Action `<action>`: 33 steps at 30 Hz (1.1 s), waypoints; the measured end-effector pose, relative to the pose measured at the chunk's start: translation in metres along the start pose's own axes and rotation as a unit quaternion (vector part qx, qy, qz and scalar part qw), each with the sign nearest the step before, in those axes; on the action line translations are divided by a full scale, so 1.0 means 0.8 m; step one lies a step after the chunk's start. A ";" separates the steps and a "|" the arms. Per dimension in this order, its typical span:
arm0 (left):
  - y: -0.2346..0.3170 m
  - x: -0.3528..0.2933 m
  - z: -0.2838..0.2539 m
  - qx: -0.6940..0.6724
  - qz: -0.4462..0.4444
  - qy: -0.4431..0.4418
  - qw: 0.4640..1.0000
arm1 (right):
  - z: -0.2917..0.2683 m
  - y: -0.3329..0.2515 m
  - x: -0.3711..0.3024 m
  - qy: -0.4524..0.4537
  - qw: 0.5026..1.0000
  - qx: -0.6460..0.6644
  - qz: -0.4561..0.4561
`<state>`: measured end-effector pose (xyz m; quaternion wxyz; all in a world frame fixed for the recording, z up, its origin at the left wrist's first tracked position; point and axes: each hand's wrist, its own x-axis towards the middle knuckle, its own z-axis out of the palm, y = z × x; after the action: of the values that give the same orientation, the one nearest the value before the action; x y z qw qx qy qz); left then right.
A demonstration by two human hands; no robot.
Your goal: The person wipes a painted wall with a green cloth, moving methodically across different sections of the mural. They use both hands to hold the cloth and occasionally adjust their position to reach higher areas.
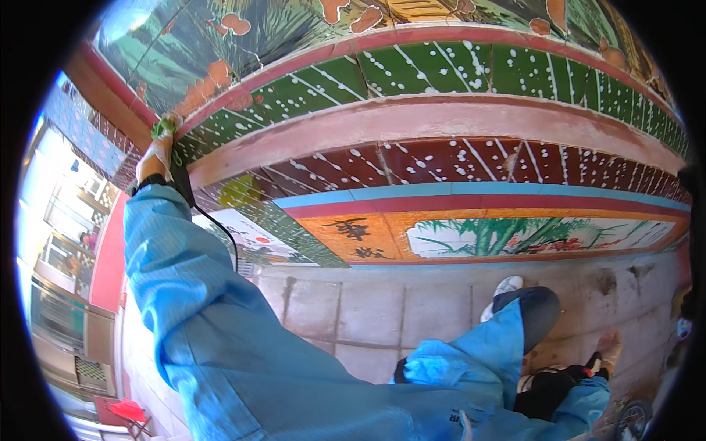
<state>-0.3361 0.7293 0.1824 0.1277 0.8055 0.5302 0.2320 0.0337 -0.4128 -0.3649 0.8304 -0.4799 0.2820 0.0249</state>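
Observation:
My left hand (153, 160), in a pale glove with a black band at the wrist, reaches up to the far left. Its fingers are closed on a small green scrubbing pad (163, 126), pressed against the corner of the tiled wall ledge. From that wrist hangs a black cord (224, 226). White streaks and drops cover the green tiles (390, 70) and the dark red tiles (434, 160) beside it. Low on the right is my right hand (609, 347), small and partly blurred, close to a black bag-like thing (540, 393). Its grip is not clear.
A pink ledge (471, 117) runs along the wall between the tile bands. Below it is a painted bamboo panel (544, 237). Grey paving (368, 309) lies underneath, with my shoe (507, 285) on it. A wheel (634, 419) stands at lower right, a red-topped stool (127, 410) at lower left.

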 end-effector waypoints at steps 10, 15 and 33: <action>-0.055 0.084 0.002 0.113 0.025 0.035 0.993 | 0.007 -0.020 -0.051 0.079 0.994 0.060 -0.054; -0.065 0.082 0.007 -0.033 0.010 0.021 0.999 | 0.016 -0.022 -0.059 0.060 0.994 0.083 -0.037; 0.014 0.031 0.032 -0.030 0.087 0.094 0.991 | 0.057 -0.015 -0.057 -0.034 0.998 0.043 -0.018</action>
<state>-0.3060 0.7489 0.1712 0.0804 0.8187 0.4611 0.3328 0.0194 -0.3714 -0.3156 0.8596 -0.4474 0.2463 0.0141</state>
